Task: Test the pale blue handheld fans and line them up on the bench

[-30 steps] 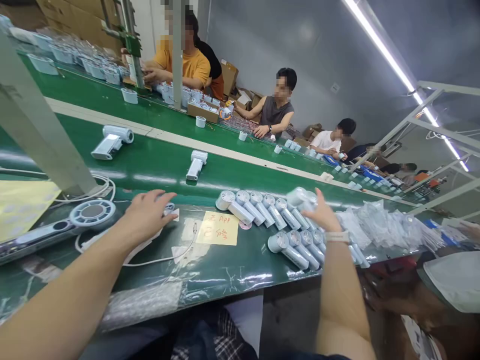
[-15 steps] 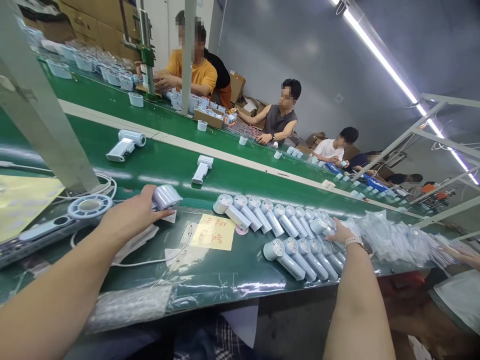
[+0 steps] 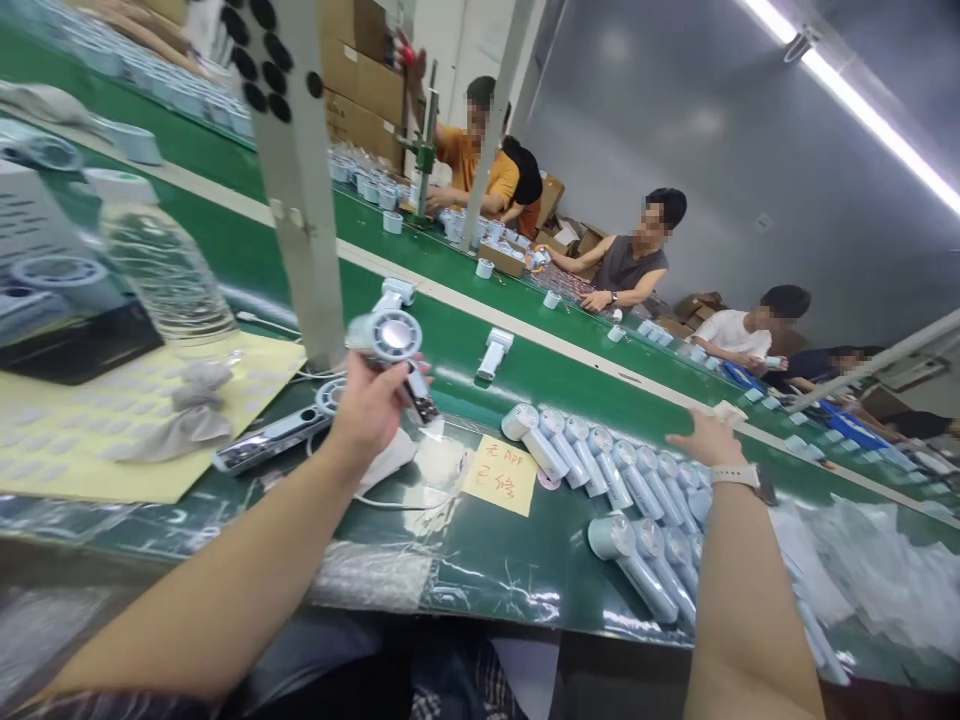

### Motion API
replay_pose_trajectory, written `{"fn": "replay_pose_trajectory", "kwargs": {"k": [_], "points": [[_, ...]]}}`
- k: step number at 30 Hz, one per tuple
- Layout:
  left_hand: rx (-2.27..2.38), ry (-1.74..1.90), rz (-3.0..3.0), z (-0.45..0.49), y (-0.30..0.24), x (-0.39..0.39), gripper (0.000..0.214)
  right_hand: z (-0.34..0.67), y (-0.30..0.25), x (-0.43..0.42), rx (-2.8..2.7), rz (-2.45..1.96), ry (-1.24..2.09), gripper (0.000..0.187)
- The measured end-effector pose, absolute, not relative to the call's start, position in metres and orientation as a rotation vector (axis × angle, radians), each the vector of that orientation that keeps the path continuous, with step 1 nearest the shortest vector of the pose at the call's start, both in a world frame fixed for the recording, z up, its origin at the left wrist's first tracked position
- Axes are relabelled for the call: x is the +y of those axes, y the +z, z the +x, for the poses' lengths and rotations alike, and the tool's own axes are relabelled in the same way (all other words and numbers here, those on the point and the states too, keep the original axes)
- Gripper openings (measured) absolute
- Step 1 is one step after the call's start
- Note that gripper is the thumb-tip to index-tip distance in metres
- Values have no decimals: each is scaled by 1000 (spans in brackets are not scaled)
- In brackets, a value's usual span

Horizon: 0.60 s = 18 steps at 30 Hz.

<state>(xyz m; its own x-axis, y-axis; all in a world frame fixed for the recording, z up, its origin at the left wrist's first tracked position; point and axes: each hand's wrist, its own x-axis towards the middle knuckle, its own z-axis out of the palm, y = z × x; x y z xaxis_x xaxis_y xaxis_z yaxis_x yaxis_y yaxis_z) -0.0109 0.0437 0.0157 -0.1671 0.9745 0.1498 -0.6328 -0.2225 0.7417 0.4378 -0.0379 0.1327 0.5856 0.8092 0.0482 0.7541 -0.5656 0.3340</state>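
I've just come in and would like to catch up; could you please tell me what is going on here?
The person's left hand holds up a pale blue handheld fan. The right hand is open near two rows of similar fans, apparently holding nothing. A yellow note lies beside the rows.

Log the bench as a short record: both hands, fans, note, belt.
Left hand: gripping a light-blue fan
Right hand: fingers spread, nothing seen in it, near the back row
Fans: back row and front row on the bench
Note: yellow, red writing, left of the rows
Belt: green, two fan bodies on it
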Motion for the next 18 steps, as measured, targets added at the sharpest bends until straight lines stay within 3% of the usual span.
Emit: {"fn": "replay_pose_trajectory", "kwargs": {"k": [3, 8, 15, 18], "points": [[654, 1536, 561, -6, 18, 45, 57, 361, 114, 36, 1634, 2451, 78, 63], [751, 1292, 303, -4, 19, 51, 23, 220, 59, 127, 2078, 2159, -250, 46], [652, 1314, 82, -1, 19, 59, 29, 144, 66, 148, 2360, 2065, -280, 28], [600, 1310, 40, -1, 18, 58, 31, 137, 80, 111, 2583, 1984, -261, 36]]}}
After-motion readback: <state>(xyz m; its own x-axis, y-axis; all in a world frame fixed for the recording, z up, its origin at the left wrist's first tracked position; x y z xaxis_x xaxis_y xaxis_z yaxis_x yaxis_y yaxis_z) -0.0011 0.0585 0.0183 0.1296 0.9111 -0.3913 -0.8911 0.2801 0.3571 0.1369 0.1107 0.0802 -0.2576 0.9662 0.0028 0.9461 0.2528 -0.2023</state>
